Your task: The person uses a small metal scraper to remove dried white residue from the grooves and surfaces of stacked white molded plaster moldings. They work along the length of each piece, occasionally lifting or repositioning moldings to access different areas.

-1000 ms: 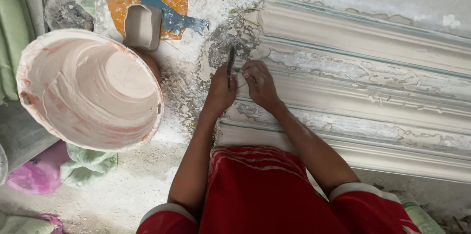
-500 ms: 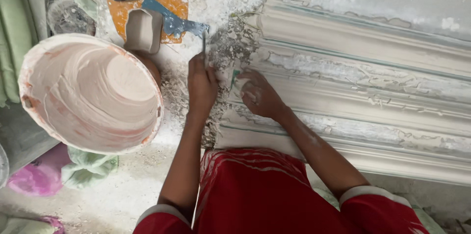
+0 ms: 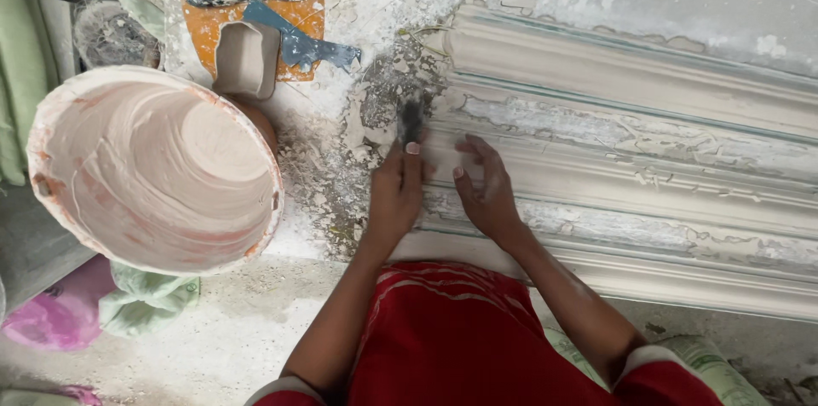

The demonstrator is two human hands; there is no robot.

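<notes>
Dusty plaster workshop floor, white crumbs and flakes everywhere; the long moulded cornice (image 3: 630, 159) lies across it and serves as landmark here.

Left hand (image 3: 394, 193): fingers closed around a small dark scraper blade (image 3: 412, 119), thumb pressed on top, tip set against the cornice's left end where grey crust has built up. Right hand (image 3: 487, 189): fingers loosely spread and laid flat on the middle ridge of the cornice, just right of the blade, steadying it.

Risks, as judged from this view:
- Blade digs too steeply at the cornice end and chips the crisp ridge; the profile edges look thin there.
- Blade slips sideways toward the right hand's fingertips, which sit very near it.
- Loose flakes already peeling along the cornice's hollows could lift off in sheets if scraped hard.

Look of the cornice: off-white, several parallel ridges and hollows, faint green lines in the grooves, surface patchy with cracked, curling skin. Left end rough and ragged.

Left of the cornice: a big plaster-coated bucket (image 3: 153, 167) on its side, mouth toward camera. Beyond its end, an orange board (image 3: 200, 27) with a blue-smeared trowel (image 3: 298, 44) and a small scoop (image 3: 245, 58).
</notes>
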